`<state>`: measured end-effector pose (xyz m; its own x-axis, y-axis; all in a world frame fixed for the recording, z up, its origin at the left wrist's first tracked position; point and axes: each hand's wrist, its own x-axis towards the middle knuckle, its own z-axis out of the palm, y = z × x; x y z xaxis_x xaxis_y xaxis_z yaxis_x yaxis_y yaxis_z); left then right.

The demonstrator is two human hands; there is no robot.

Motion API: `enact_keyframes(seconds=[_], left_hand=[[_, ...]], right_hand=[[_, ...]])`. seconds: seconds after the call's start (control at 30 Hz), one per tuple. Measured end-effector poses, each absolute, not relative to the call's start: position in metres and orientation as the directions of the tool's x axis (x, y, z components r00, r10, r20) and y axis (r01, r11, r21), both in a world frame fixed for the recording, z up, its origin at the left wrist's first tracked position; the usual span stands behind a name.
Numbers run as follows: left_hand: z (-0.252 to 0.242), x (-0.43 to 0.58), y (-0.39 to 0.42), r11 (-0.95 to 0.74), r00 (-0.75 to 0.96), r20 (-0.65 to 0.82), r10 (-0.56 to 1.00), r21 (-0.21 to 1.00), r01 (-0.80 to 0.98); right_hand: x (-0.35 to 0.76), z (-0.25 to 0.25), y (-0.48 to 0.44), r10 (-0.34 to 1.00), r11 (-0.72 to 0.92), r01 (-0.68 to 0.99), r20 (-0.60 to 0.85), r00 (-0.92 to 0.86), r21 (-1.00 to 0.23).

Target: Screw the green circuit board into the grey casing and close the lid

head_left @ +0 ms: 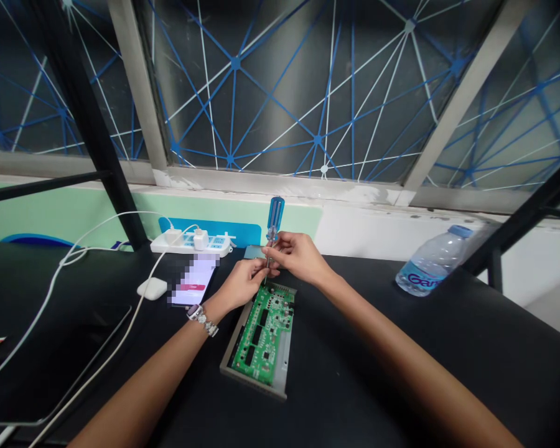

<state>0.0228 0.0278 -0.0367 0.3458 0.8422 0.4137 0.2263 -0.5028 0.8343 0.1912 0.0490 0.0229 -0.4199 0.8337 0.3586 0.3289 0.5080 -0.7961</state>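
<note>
A green circuit board (264, 330) lies in a grey metal tray (287, 361) on the black table. A screwdriver (274, 218) with a clear blue handle stands upright over the board's far edge. My right hand (298, 255) pinches the screwdriver just below the handle. My left hand (242, 283), with a watch on its wrist, has its fingers closed round the thin metal shaft near the tip. Both hands meet at the board's far end.
A white power strip (191, 242) with plugged chargers and white cables sits at the back left. A phone (193, 283) with a lit screen and a white earbud case (152, 288) lie beside it. A plastic water bottle (434, 261) lies at the right. A dark tablet (51, 367) rests front left.
</note>
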Motion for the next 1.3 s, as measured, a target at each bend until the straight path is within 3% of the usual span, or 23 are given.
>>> enact_keyframes(seconds=[0.23, 0.43, 0.63, 0.83, 0.93, 1.13, 1.3], left_hand=[[-0.039, 0.023, 0.028, -0.459, 0.359, 0.385, 0.85, 0.876, 0.148], [-0.037, 0.025, 0.026, -0.461, 0.338, 0.384, 0.859, 0.868, 0.186], [-0.031, 0.026, 0.02, -0.548, 0.279, 0.473, 0.836, 0.754, 0.363], [-0.029, 0.026, 0.018, -0.545, 0.31, 0.454, 0.835, 0.754, 0.366], [-0.03, 0.026, 0.019, -0.537, 0.322, 0.441, 0.838, 0.771, 0.342], [-0.031, 0.027, 0.018, -0.535, 0.305, 0.445, 0.842, 0.759, 0.37], [-0.031, 0.027, 0.018, -0.56, 0.32, 0.461, 0.828, 0.718, 0.414]], right_hand=[[0.195, 0.04, 0.041, 0.807, 0.513, 0.237, 0.371, -0.459, -0.825], [0.19, 0.034, 0.044, 0.803, 0.585, 0.337, 0.466, -0.372, -0.738], [0.176, 0.033, 0.04, 0.792, 0.582, 0.536, 0.575, -0.203, -0.612], [0.187, 0.046, 0.042, 0.796, 0.597, 0.369, 0.469, -0.382, -0.712], [0.194, 0.047, 0.046, 0.771, 0.622, 0.353, 0.471, -0.429, -0.699], [0.187, 0.04, 0.043, 0.752, 0.643, 0.505, 0.601, -0.271, -0.576], [0.175, 0.035, 0.038, 0.765, 0.567, 0.579, 0.635, -0.107, -0.586]])
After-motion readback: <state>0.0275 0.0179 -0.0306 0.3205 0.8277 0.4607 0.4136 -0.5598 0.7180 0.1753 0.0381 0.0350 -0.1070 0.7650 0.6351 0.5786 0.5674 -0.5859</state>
